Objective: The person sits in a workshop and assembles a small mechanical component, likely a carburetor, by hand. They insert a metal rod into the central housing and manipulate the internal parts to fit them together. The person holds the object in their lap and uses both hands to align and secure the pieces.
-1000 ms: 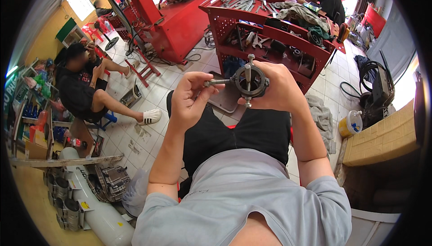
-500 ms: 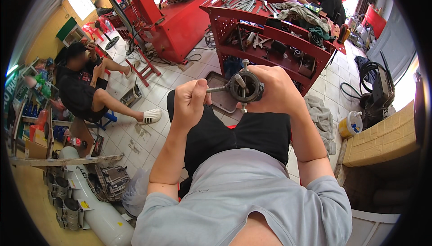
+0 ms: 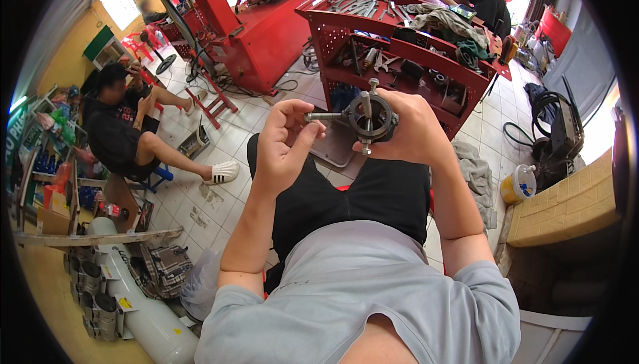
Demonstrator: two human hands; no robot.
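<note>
A dark metal ring [image 3: 387, 127] with long bolts screwed through its wall is held up above my lap. My right hand [image 3: 416, 124] grips it from the right, thumb along the near side and fingers around the far edge. One bolt [image 3: 327, 117] points out to the left, its hex head beside the fingers of my left hand [image 3: 286, 141]. Those fingers are loosely curled and apart, with the thumb just below the bolt head; whether a fingertip touches it I cannot tell. Another bolt [image 3: 367, 108] crosses the ring's opening, and bolt heads show at its far and near sides.
Beyond my knees a grey tray [image 3: 343, 154] lies on the tiled floor. Ahead stands a red tool trolley [image 3: 399, 41] with wrenches and rags. A seated person [image 3: 120, 121] is at the left, another person [image 3: 489, 4] at the far right. A yellow-white bucket [image 3: 518, 185] stands right.
My left hand has loosened from its closed hold on the left bolt, and the fingers have spread. The ring has shifted slightly right and turned a little in my right hand.
</note>
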